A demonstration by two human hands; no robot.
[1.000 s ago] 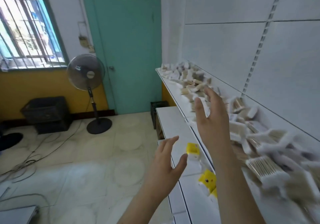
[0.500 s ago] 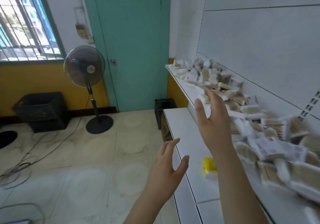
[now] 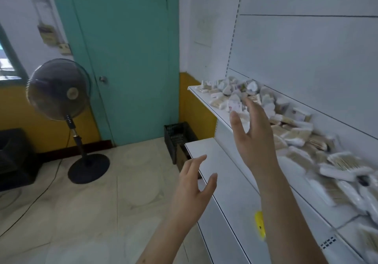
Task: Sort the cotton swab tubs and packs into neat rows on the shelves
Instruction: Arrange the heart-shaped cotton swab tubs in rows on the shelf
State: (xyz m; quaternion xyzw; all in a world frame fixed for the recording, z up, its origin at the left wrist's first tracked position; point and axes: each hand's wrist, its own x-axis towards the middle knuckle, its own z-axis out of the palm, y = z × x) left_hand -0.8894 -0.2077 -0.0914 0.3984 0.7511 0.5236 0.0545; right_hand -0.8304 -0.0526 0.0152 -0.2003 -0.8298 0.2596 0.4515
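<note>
My right hand (image 3: 253,139) is raised before the upper shelf (image 3: 206,102), fingers spread and holding nothing; my left hand (image 3: 194,190) hangs lower at the lower shelf (image 3: 216,161) edge, fingers loosely spread, empty; the cotton swab packs (image 3: 286,124) lie heaped along the upper shelf, blurred toward me; 1 yellow tub (image 3: 260,224) sits on the lower shelf, partly behind my right forearm; a fan (image 3: 59,88) and black crate (image 3: 178,135) stand on the floor (image 3: 86,212).

Blurred swab packs (image 3: 339,173); right forearm hides most of yellow tub (image 3: 259,224)
</note>
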